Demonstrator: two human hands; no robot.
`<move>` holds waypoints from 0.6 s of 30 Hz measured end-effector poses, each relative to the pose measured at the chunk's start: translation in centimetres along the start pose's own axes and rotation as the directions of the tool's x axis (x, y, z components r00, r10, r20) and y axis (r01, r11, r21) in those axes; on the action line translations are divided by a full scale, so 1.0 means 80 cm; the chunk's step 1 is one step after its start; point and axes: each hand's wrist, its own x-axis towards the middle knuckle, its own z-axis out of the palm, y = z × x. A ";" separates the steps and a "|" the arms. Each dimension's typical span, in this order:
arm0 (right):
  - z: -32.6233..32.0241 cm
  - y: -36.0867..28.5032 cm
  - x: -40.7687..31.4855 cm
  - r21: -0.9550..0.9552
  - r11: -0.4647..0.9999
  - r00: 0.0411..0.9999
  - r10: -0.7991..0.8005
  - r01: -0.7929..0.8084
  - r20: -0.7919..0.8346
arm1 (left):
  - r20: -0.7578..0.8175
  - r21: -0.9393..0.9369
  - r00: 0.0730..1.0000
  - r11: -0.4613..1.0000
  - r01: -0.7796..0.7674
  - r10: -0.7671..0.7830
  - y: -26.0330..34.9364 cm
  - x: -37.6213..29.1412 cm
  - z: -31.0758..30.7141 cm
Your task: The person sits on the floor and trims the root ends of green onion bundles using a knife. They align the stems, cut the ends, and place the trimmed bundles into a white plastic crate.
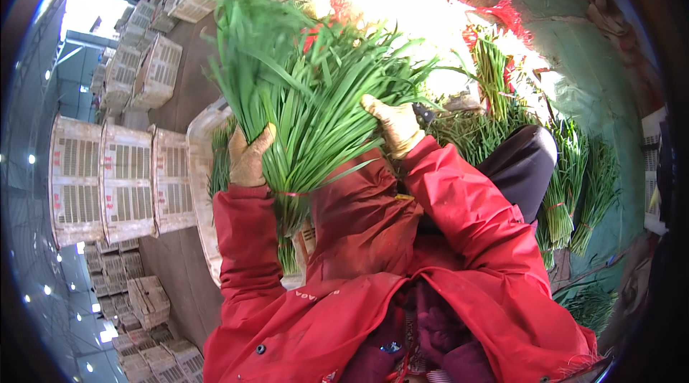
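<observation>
A large fanned bunch of long flat green leaves, likely garlic chives [317,108], stands in front of me, tips pointing away. My left hand [249,157], in a tan glove, grips its left side with the thumb across the leaves. On the right edge of the bunch is my right hand [397,126], also gloved, its thumb on the leaves and its fingers largely hidden. A thin red band [293,194] circles stalks low down, near my left sleeve. The leaf tips at upper left are blurred.
A white crate [207,205] holding greens stands at left beside stacked crates [126,178]. Tied bunches [560,211] lie to the right on green sheeting [619,98]. Loose greens [479,138] lie near my knee [519,168]. Red ties [506,14] lie in bright glare ahead.
</observation>
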 end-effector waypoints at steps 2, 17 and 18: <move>-0.004 0.011 -0.010 0.158 0.987 1.000 0.004 0.001 -0.029 | -0.042 -0.147 0.999 0.989 0.018 -0.024 -0.022 -0.006 -0.013; -0.082 0.030 -0.003 -0.029 0.971 0.939 0.235 -0.236 0.251 | -0.150 -0.151 0.985 0.987 0.057 -0.080 -0.052 -0.005 -0.003; -0.091 0.021 -0.005 -0.181 0.958 0.913 0.270 -0.223 0.305 | -0.158 -0.134 0.985 0.990 0.049 -0.070 -0.055 -0.005 -0.001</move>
